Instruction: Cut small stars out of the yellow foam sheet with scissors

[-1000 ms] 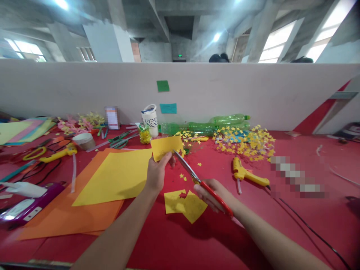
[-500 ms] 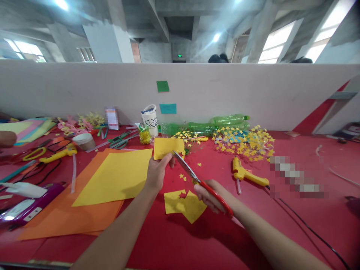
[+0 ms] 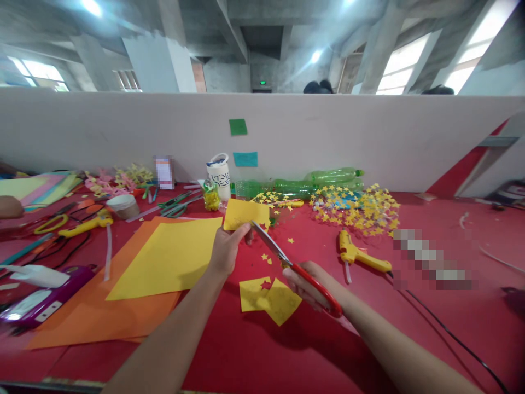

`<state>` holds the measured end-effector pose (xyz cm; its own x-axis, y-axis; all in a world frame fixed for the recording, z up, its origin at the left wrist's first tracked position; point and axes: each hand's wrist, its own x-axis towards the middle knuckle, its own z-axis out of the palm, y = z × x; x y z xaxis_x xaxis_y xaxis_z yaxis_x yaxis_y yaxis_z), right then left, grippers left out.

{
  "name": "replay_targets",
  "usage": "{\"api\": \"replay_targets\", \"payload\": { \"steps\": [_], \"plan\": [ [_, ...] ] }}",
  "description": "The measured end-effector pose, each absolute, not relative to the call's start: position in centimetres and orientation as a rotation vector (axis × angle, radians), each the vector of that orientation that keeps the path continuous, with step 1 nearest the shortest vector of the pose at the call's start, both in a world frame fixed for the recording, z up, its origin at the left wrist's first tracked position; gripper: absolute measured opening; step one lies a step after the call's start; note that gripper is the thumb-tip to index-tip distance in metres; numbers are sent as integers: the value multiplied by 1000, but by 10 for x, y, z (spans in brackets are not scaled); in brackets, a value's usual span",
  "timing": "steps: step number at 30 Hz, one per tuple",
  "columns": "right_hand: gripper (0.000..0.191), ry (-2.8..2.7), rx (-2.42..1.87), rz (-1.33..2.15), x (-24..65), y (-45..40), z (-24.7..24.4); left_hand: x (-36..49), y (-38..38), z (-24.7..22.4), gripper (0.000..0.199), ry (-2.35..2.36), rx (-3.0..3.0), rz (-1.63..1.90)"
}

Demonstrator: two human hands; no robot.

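Observation:
Between thumb and fingers, my left hand (image 3: 227, 249) pinches a piece of yellow paper (image 3: 245, 213) above the table. My right hand (image 3: 309, 284) grips red-handled scissors (image 3: 274, 247), their blades pointing up and left with the tips at the paper's lower edge. Small cut-out yellow stars (image 3: 291, 241) lie on the red table near the blades. Below them rest two more yellow paper pieces (image 3: 282, 302), one with a star-shaped hole.
Yellow sheets (image 3: 164, 262) overlap orange sheets (image 3: 102, 312) at left. A yellow glue gun (image 3: 361, 254) lies at right, its cord trailing forward. Green plastic bottles (image 3: 295, 187), a white cup (image 3: 220, 178) and clustered yellow stars (image 3: 361, 210) line the back. Another person's hand (image 3: 10, 207) shows far left.
My left hand and the yellow paper have shifted very slightly, the paper tilting a little. The scissors stay at its lower edge, their handles slightly wider apart.

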<state>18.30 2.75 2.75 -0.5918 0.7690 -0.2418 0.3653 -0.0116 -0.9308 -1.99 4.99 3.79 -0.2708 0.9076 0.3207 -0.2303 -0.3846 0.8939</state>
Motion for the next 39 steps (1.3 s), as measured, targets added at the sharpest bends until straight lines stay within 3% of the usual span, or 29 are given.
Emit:
{"api": "replay_targets", "payload": {
  "steps": [24, 39],
  "plan": [
    [41, -1906, -1151, 1636, 182, 29, 26, -14, 46, 40, 10, 988, 1117, 1799],
    [44, -1936, -1145, 1610, 179, 23, 31, -4, 42, 36, 20, 1016, 1250, 1776]
  ]
}}
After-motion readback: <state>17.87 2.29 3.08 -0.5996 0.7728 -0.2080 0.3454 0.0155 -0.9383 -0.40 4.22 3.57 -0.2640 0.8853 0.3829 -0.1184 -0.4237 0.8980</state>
